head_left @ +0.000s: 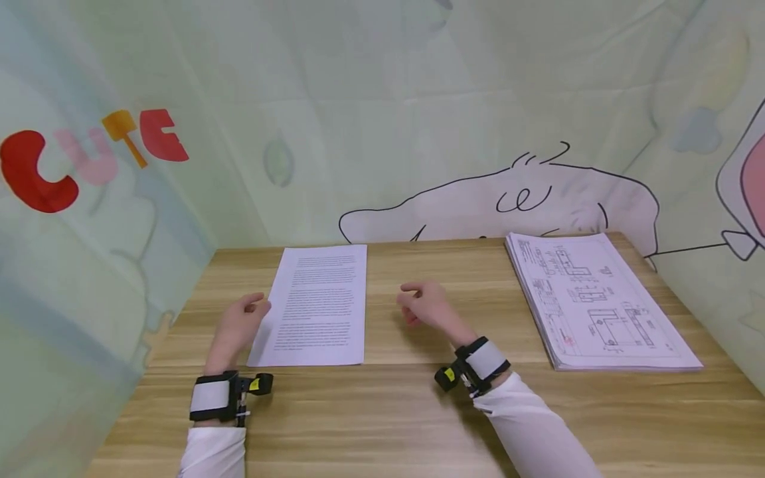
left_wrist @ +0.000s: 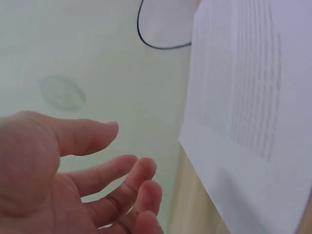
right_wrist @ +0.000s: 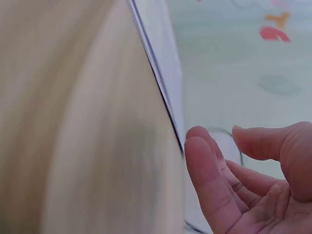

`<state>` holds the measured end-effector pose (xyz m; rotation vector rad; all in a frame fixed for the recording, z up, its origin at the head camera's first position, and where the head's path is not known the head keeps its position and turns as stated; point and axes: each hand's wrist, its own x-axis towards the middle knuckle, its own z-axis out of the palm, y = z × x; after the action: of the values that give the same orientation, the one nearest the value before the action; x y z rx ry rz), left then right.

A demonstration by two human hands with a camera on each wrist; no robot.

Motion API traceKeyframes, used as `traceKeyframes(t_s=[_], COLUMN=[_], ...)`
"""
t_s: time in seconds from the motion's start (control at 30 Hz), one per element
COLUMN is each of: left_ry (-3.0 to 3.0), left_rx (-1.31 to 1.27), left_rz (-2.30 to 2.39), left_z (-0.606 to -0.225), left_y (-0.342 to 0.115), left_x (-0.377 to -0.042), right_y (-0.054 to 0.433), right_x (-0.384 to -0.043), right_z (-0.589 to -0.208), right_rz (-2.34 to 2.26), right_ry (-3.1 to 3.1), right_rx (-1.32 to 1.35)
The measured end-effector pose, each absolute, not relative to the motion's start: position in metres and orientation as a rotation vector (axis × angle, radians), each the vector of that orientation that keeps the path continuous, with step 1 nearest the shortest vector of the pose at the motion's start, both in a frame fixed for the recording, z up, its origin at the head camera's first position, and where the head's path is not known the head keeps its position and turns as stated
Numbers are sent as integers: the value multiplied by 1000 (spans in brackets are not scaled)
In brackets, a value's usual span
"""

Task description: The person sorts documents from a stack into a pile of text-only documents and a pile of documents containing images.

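A stack of white paper (head_left: 319, 305) covered in printed text lies on the left part of the wooden table. My left hand (head_left: 238, 325) hovers by its left edge, fingers loosely bent and thumb apart, with nothing between them; the left wrist view shows the same hand (left_wrist: 92, 180) beside the printed page (left_wrist: 243, 97). To the right of that paper my right hand (head_left: 431, 307) is over bare wood, holding nothing. In the right wrist view its fingers (right_wrist: 209, 180) are relaxed, the thumb apart from them, and the paper's edge (right_wrist: 165, 83) rises beyond.
A thicker stack of sheets with technical drawings (head_left: 603, 305) lies at the table's right. Behind and to the left hangs a pale curtain (head_left: 382, 119) with cartoon prints, meeting the back edge of the wooden table (head_left: 358, 418). Both wrists wear black straps with small cameras.
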<state>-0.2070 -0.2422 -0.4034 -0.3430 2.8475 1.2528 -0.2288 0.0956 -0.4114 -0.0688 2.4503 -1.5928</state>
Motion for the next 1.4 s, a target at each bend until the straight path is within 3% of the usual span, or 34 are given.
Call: traceKeyframes(t_s=[0.27, 0.6, 1.1, 1.4], left_ry=[3061, 3101, 2894, 2852], left_rx=[-72, 330, 582, 561], left_rz=[1266, 1468, 1443, 1417], left_z=[-392, -387, -400, -416], left_y=[-207, -142, -49, 5], left_x=[-212, -218, -218, -218], right_y=[153, 224, 300, 335], right_x=[-221, -205, -191, -194], right_z=[-393, -376, -370, -379], right_rz=[-1542, -857, -862, -746], right_ry=[2672, 3258, 3276, 3235], right_rx=[-242, -369, -77, 71])
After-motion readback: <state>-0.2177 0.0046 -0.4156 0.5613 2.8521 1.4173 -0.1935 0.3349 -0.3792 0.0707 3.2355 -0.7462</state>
